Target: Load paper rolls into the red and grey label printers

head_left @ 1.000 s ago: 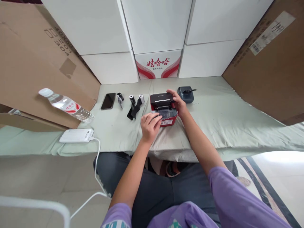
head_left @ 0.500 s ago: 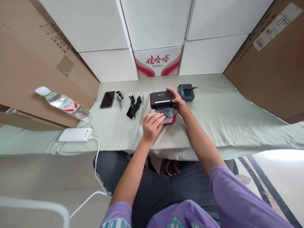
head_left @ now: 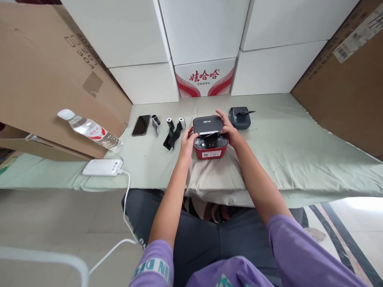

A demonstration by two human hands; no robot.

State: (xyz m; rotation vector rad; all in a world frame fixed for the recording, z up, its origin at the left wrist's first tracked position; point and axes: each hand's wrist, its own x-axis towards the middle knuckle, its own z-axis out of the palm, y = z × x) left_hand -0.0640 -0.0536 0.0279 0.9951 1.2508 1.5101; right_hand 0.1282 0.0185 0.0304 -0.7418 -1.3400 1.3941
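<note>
Both hands clasp the red printer (head_left: 210, 137), which sits on the cloth-covered table (head_left: 299, 147) just left of the grey printer (head_left: 240, 118): left hand (head_left: 187, 142) on its left flank, right hand (head_left: 229, 129) on its right. It looks light, rigid, smooth plastic, best gripped by the flanks, clear of the black lid (head_left: 208, 124)

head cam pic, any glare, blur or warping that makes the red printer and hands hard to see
Head view: even soft light, no glare on the red printer; it, the left hand and the right hand are fairly sharp. Wide-angle warping bends the table edge and the cardboard at the sides. Bottom right, the floor is washed out.
</note>
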